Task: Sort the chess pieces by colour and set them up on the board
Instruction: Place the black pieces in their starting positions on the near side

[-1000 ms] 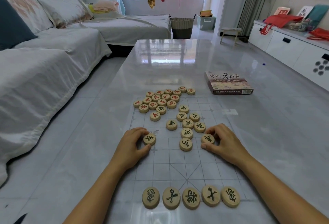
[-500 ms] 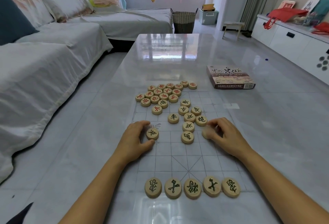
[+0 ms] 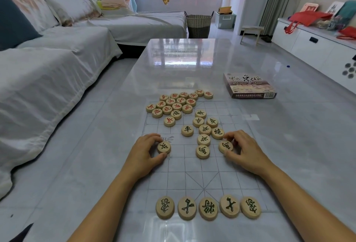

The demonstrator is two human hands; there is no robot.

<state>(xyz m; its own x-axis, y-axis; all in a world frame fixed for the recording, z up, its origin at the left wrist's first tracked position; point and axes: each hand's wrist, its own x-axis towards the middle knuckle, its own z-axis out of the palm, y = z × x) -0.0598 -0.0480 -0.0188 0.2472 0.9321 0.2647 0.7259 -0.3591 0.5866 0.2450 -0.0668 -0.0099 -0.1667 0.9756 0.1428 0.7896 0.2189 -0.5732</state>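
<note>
Progress check, roughly a third of the dark side is placed and none of the red. Sorting looks mostly done: the red pieces [image 3: 177, 104] sit bunched at the far-left corner of the board [image 3: 192, 174], half off its edge, though one dark-lettered piece [image 3: 175, 114] seems to be tucked against that bunch. The near row [image 3: 208, 208] has five dark pieces lined up side by side along the closest edge, the middle of the back rank I'd guess, with the outer spots on both sides bare.

Left hand [image 3: 143, 151] has thumb and fingers curled round a dark piece [image 3: 164, 147] near the board's left edge. Right hand [image 3: 245, 153] pinches another dark piece [image 3: 225, 146] just right of the loose dark pile [image 3: 204, 129] mid-board. Both pieces look flat on the sheet, not lifted.

What's left: eight loose dark ones plus the two in hand need their spots, and the whole red set has yet to be laid out on the far side. The box [image 3: 249, 86] sits off to the right on the table [image 3: 289, 145].
</note>
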